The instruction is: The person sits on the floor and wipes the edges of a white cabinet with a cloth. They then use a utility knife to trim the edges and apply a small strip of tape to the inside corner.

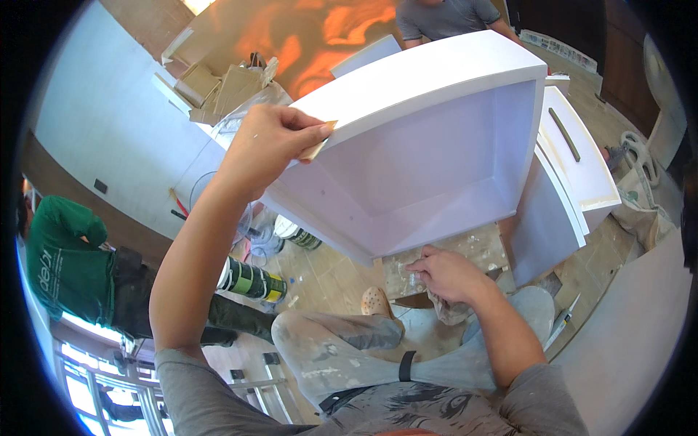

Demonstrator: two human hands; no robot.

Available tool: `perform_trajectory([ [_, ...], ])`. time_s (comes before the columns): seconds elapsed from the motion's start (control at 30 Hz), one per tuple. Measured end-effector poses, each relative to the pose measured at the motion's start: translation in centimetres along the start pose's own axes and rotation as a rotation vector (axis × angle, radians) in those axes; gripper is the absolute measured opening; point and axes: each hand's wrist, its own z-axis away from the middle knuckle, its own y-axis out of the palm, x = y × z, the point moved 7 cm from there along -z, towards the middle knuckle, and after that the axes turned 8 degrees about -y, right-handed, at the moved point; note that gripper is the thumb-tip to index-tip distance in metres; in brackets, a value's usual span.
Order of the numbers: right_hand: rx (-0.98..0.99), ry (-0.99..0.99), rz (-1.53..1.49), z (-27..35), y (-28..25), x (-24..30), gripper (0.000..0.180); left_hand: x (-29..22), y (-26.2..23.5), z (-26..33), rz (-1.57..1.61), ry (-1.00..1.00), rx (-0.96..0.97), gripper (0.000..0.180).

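Note:
My left hand (pixel 270 145) pinches a small folded piece of sandpaper (pixel 314 150) between thumb and fingers. It rests against the near left edge of a white cabinet box (pixel 429 69), which has a curved front edge and a hollow pale inside. Lower down, my right hand (pixel 449 275) is held near my knee with its fingers curled, in front of a paint-spotted board (pixel 476 251) under the cabinet. A crumpled greyish cloth or plastic (pixel 449 311) shows just below that hand. Whatever its fingers hold, if anything, is hidden.
Paint buckets (pixel 254 282) stand on the floor at left. A white drawer (pixel 574 149) with a dark handle and a bag (pixel 640 189) are at right. One person in green (pixel 69 254) stands at left; another in grey (pixel 454 20) is behind the cabinet. Cardboard (pixel 233 91) lies far left.

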Motion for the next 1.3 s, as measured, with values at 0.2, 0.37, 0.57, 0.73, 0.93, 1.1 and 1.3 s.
perform_trajectory([
  [0.2,-0.009,0.003,-0.004,0.1,0.2,-0.7,0.035,-0.1,0.0,-0.1,0.004,0.005,0.033,0.030],
  [0.37,0.011,-0.008,0.035,-0.4,0.5,-0.6,0.035,-0.3,0.5,-0.2,0.057,0.050,0.047,0.029],
  [0.57,0.012,0.006,-0.004,0.2,-0.1,-0.3,0.035,-0.6,0.3,-0.1,-0.032,0.003,0.005,0.028],
  [0.73,0.018,0.028,0.022,0.3,-0.2,-0.2,0.034,2.2,-1.8,0.4,0.050,-0.038,-0.010,0.027],
  [0.93,-0.023,-0.038,0.009,-0.1,0.5,-0.4,0.035,-2.0,1.8,-0.5,0.034,0.065,0.031,0.029],
  [1.1,-0.011,0.030,-0.015,0.5,-0.5,-0.6,0.035,0.7,-1.0,0.4,-0.122,-0.001,-0.034,0.029],
  [1.3,-0.006,0.004,0.023,0.6,0.5,-0.5,0.034,6.1,-5.5,2.3,-0.029,-0.115,-0.060,0.029],
])
